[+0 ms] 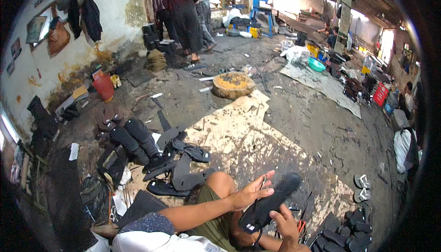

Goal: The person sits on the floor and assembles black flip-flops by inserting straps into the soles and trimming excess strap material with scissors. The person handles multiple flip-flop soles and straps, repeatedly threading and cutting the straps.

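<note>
In front of my knees a black sandal [271, 202] is tilted, its toe up to the right and a small white label at its heel end. My right hand [285, 226] grips its near edge, with thumb and finger against the side. My left hand [250, 194] is at the far side of the sandal, fingers stretched to the right. A thin dark strip shows between its thumb and fingers; what it is I cannot make out. Left of my knee lie several black sandals [192, 152] and a dark sole [183, 174].
Black soles [344, 233] are heaped at lower right, near white sandals [362, 187]. A worn pale sheet [239, 132] covers the floor ahead, with a round wooden block [233, 84] beyond. A red bucket [104, 87] stands by the wall; people [183, 15] stand farther back.
</note>
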Action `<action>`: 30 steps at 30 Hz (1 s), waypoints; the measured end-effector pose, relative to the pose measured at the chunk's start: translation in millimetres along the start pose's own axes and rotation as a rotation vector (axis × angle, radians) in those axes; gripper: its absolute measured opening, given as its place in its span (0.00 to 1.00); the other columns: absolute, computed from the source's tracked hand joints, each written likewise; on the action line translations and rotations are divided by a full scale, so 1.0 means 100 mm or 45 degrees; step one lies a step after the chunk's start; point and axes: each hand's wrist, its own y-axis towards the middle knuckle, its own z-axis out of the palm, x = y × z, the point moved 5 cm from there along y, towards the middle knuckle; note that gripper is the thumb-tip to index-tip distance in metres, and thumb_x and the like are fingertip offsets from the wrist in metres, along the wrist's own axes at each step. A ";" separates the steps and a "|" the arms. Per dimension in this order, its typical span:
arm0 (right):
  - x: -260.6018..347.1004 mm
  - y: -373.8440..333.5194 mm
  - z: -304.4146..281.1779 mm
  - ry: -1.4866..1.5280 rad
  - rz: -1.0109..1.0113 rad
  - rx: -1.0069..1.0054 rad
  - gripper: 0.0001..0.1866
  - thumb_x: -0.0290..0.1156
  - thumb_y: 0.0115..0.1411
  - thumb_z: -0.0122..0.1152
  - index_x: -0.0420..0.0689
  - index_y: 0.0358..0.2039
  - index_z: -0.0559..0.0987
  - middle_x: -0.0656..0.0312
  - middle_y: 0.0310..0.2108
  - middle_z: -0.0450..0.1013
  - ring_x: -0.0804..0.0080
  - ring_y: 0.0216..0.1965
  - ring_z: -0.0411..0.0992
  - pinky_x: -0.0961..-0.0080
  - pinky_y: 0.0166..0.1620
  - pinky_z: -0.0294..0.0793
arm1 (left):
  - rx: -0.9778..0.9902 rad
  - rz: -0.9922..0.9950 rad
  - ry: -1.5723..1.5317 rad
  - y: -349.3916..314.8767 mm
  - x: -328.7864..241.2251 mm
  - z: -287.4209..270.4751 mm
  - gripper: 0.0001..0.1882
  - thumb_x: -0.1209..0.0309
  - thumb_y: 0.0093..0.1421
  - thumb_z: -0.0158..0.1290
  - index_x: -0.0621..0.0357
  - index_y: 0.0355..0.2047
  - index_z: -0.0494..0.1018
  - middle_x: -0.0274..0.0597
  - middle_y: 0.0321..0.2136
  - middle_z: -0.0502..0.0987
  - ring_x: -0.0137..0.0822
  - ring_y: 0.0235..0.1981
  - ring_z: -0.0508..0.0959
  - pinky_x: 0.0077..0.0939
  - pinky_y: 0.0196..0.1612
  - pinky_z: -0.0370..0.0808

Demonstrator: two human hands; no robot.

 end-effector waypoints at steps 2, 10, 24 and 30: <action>0.25 0.03 0.14 0.019 -0.142 0.209 0.15 0.24 0.68 0.58 0.38 0.55 0.75 0.61 0.49 0.76 0.71 0.51 0.72 0.72 0.56 0.71 | 0.445 -0.382 -0.056 -0.09 0.20 0.02 0.29 0.61 0.71 0.56 0.59 0.68 0.65 0.41 0.56 0.77 0.32 0.57 0.76 0.32 0.60 0.74; 0.21 -0.06 0.11 0.084 -0.815 -0.740 0.21 0.22 0.56 0.73 0.38 0.48 0.76 0.57 0.48 0.78 0.71 0.49 0.76 0.70 0.57 0.75 | -0.178 0.008 -0.052 0.35 -0.09 -0.28 0.19 0.66 0.70 0.55 0.60 0.58 0.75 0.40 0.45 0.82 0.32 0.40 0.82 0.30 0.45 0.82; 0.95 0.03 0.10 -0.461 -0.645 -0.839 0.06 0.27 0.63 0.69 0.38 0.36 0.81 0.59 0.31 0.80 0.80 0.28 0.78 0.78 0.31 0.77 | -0.050 0.210 0.351 0.04 -0.11 -0.07 0.12 0.74 0.65 0.61 0.68 0.47 0.79 0.44 0.42 0.84 0.30 0.41 0.83 0.25 0.48 0.81; 0.97 0.05 0.16 -0.632 -0.700 -0.903 0.08 0.33 0.60 0.69 0.44 0.36 0.80 0.57 0.30 0.80 0.59 0.27 0.80 0.64 0.32 0.77 | -0.050 0.280 0.523 -0.05 -0.11 -0.02 0.10 0.74 0.66 0.61 0.67 0.44 0.81 0.40 0.40 0.85 0.27 0.39 0.83 0.23 0.44 0.80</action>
